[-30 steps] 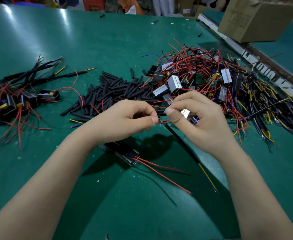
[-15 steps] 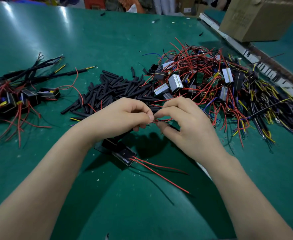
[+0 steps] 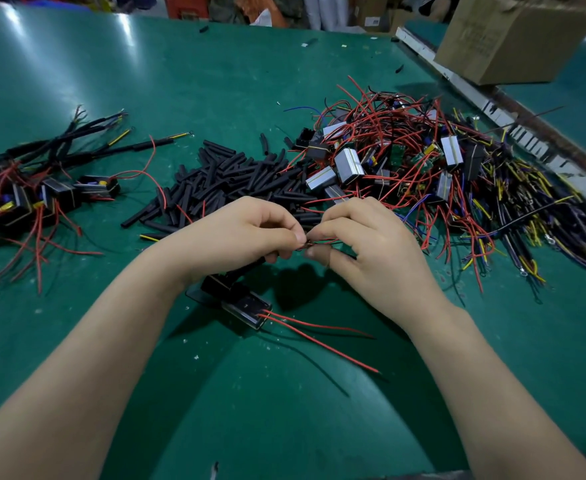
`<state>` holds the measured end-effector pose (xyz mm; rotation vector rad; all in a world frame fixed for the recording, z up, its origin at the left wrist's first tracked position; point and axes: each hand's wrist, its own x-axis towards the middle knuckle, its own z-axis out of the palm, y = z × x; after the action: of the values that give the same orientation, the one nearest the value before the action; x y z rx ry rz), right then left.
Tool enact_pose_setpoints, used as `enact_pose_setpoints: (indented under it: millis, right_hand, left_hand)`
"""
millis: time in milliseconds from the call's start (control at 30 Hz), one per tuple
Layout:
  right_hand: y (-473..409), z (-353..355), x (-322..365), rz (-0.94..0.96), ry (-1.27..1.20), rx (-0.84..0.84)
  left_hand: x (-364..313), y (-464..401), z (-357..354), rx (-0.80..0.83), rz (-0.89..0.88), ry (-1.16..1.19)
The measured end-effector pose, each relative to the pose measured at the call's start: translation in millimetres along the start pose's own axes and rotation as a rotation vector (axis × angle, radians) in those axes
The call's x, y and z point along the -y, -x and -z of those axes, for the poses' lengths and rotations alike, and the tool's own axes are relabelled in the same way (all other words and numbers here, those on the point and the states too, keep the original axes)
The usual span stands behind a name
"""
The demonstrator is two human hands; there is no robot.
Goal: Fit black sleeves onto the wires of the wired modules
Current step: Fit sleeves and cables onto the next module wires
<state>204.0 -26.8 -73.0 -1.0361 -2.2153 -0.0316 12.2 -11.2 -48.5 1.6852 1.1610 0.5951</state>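
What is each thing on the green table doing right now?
Left hand: fingers curled, pinching the wire ends.
Right hand: fingers curled, pinching the same wire ends.
Module: lying on the table below the hands, two red wires trailing loose.
Black sleeves: loose in a heap.
Right pile of modules: tangled.
Left pile of modules: some wires already sleeved.
Cardboard box: closed or open, cannot tell.

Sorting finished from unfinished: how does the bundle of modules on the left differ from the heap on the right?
The left bundle is smaller; the right heap is much larger. The left bundle's long leads wear black sleeves; the right heap's red wires lie mostly bare and tangled. The left bundle's modules look dark; several in the right heap show silvery faces. Both lie on the green table, with red wires.
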Motion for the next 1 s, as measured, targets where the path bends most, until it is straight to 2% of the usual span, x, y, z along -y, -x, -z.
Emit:
enact_pose_setpoints:
  millis: [133,300,500,700,833,1000]
  right_hand:
    - [0.1,-2.1,1.4,0.021,0.012,-0.035]
    - [0.1,-2.1,-1.2,0.042,-0.012,-0.037]
    - [-1.7,2.3,-0.1,-0.092,-0.305,0.017]
    - [-2.6,6.7,0.2,-0.108,-0.356,0.023]
    - [-1.2,8.2,3.1,-0.26,-0.531,0.078]
    - [-4.6,2.3,6.4,-0.478,-0.735,0.187]
  left_hand:
    - [0.2,-0.3,0.9,-0.005,0.0,0.057]
    - [2.1,2.0,6.0,0.031,-0.017,-0.001]
    - [1.4,7.4,12.6,0.064,-0.158,-0.052]
    - [1.9,7.3,11.5,0.053,-0.212,-0.085]
    - [-0.2,9.1,13.1,0.032,-0.286,-0.165]
    - [-4.6,11.9,12.2,-0.019,-0.369,-0.392]
